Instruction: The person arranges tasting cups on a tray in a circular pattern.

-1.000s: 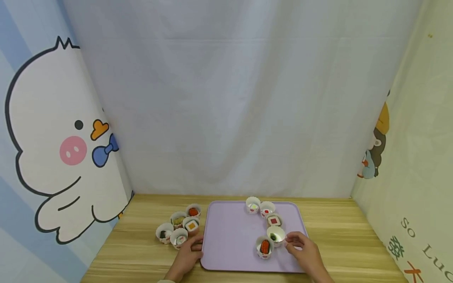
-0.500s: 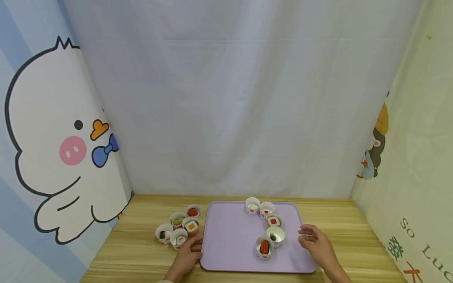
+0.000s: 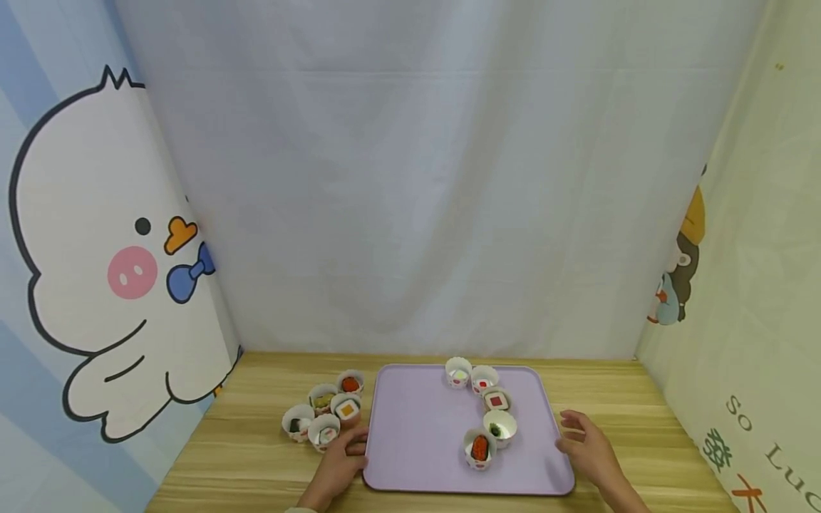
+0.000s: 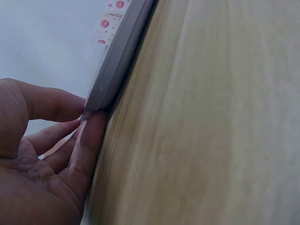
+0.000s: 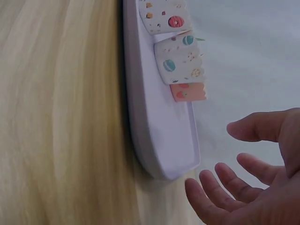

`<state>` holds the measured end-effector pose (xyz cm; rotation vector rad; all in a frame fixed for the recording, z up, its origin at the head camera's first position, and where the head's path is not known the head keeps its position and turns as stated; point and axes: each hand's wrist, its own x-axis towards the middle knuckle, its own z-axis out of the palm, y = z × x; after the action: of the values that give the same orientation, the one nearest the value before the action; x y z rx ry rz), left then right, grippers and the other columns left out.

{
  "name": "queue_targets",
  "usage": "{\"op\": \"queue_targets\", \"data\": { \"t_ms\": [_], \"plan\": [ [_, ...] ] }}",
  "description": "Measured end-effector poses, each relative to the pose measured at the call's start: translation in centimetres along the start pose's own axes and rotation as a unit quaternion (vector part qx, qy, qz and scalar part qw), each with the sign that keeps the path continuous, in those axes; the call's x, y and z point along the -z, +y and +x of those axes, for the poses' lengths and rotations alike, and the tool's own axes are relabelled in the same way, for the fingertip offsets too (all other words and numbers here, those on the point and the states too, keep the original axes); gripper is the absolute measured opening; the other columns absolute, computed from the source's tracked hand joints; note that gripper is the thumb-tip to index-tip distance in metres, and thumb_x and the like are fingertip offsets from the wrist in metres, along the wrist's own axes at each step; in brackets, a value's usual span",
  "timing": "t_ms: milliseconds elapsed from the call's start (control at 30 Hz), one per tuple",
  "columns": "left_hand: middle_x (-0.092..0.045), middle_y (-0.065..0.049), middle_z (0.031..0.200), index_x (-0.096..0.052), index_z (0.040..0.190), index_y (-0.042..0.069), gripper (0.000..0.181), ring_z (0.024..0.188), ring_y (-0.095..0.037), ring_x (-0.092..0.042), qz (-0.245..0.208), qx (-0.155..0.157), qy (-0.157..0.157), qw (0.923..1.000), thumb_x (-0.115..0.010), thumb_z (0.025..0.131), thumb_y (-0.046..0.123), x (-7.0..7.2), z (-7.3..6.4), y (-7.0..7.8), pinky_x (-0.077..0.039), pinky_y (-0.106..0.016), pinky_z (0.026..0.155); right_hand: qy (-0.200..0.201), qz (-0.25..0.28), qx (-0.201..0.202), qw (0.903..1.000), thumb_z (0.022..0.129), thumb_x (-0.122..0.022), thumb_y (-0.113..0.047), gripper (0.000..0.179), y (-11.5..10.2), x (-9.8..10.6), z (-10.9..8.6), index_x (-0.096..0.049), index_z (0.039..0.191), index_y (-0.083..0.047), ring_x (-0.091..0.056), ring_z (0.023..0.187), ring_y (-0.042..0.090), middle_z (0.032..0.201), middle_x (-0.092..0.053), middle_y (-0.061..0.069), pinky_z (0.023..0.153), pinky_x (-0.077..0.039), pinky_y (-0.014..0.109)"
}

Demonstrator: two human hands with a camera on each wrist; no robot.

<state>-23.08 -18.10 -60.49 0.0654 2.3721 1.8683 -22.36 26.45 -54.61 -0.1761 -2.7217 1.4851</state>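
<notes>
Staged tabletop booth, not lived-in room. White cloth backdrop (image 3: 436, 178) hangs behind wooden table (image 3: 641, 427). Cartoon duck panel (image 3: 96, 271) closes left side; cream cartoon panel (image 3: 737, 320) closes right. Toy food in paper cups (image 3: 323, 417) and lilac tray (image 3: 417, 442) serve as props.

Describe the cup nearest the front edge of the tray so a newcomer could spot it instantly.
Find the lilac tray on the wooden table. Five paper cups curve along its right half; the target cup ends that line, nearest the person. It alone there holds an orange-red piece.
</notes>
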Motion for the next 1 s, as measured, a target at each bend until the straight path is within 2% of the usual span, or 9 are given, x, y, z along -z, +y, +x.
{"op": "queue_targets", "data": {
  "t_ms": [100,267,400,500,733,1000],
  "plan": [
    [-0.057,-0.034,0.125,-0.048,0.134,-0.013,0.058,0.102,-0.030,-0.063,0.000,-0.003,0.000,1.0000,-0.057,0.077,-0.009,0.0,-0.1,-0.2,-0.056,-0.034,0.070,-0.010,0.002,-0.003,0.9999,0.081,-0.066,0.004,0.058,0.6,0.0,0.2,-0.047,0.135,0.008,-0.056,0.116,0.049,0.128,-0.055,0.033,0.086,-0.056,0.043],
    [-0.057,-0.033,0.124,-0.049,0.133,-0.013,0.057,0.102,-0.030,-0.063,-0.002,-0.008,0.000,1.0000,-0.058,0.077,-0.008,0.1,-0.3,-0.2,-0.056,-0.034,0.070,-0.028,0.028,-0.012,0.9992,0.079,-0.063,0.010,0.059,1.8,0.0,0.6,-0.046,0.135,0.011,-0.059,0.114,0.047,0.126,-0.055,0.034,0.081,-0.058,0.038],
    [-0.058,-0.032,0.125,-0.049,0.134,-0.012,0.058,0.101,-0.027,-0.063,-0.008,-0.004,-0.004,0.9999,-0.058,0.076,-0.008,0.2,-0.3,-0.1,-0.056,-0.034,0.070,-0.042,0.068,-0.034,0.9963,0.076,-0.059,0.013,0.061,2.5,0.1,0.9,-0.045,0.136,0.011,-0.064,0.101,0.034,0.125,-0.055,0.033,0.073,-0.057,0.034],
    [-0.058,-0.032,0.125,-0.049,0.135,-0.011,0.059,0.101,-0.025,-0.063,-0.013,-0.002,-0.009,0.9999,-0.059,0.076,-0.008,0.2,-0.2,0.0,-0.056,-0.033,0.070,-0.048,0.099,-0.054,0.9925,0.074,-0.057,0.014,0.064,3.0,0.2,1.2,-0.043,0.137,0.011,-0.062,0.092,0.023,0.126,-0.055,0.033,0.069,-0.057,0.034],
    [-0.059,-0.031,0.124,-0.049,0.135,-0.011,0.060,0.101,-0.025,-0.064,-0.018,-0.001,-0.010,0.9998,-0.058,0.076,-0.007,0.2,-0.1,-0.1,-0.057,-0.034,0.070,-0.066,0.141,-0.064,0.9858,0.074,-0.056,0.015,0.065,4.0,0.3,1.7,-0.041,0.137,0.014,-0.062,0.089,0.020,0.123,-0.056,0.031,0.070,-0.057,0.036],
    [-0.059,-0.032,0.125,-0.048,0.135,-0.011,0.060,0.101,-0.025,-0.064,-0.016,0.003,-0.012,0.9998,-0.058,0.076,-0.007,0.2,-0.1,-0.2,-0.057,-0.034,0.070,-0.071,0.128,-0.060,0.9874,0.069,-0.054,0.015,0.066,4.0,0.0,1.8,-0.045,0.135,0.014,-0.061,0.083,0.019,0.122,-0.057,0.031,0.067,-0.057,0.034]
  ]
}}
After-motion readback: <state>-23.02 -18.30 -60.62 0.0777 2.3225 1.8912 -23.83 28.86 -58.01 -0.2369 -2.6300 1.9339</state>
